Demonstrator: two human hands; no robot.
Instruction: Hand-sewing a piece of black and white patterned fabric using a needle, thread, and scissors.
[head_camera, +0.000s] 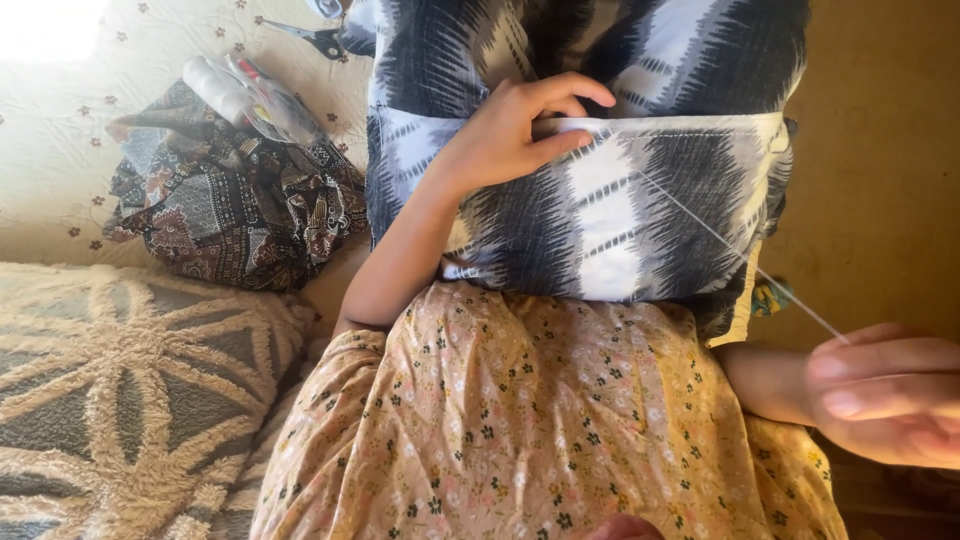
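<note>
one thread (735, 250), white and pulled taut, runs from the folded edge of the black-and-white patterned cloth (620, 215) on my lap out to my right hand (885, 400) at the lower right of the view. right hand is pinched shut on the thread end; needle, if there, is too small to tell. my left hand (515, 130) is pressed on the top fold of the cloth, thumb and fingers clamped on the hem just beside where the thread comes out. hands are well apart, thread straight between them. to do this well, i judge: keep the left pinch close to the stitch so the fold doesn't pucker, draw the thread smooth along its own line, stop when snug, don't yank or the seam gathers. cloth rests over my floral skirt (520, 420). further left a dark paisley bundle (235, 205) lies with a clear plastic bag (250, 95) of sewing bits on top, scissors (315, 38) near the top edge, tufted rug (120, 390) lower left.
</note>
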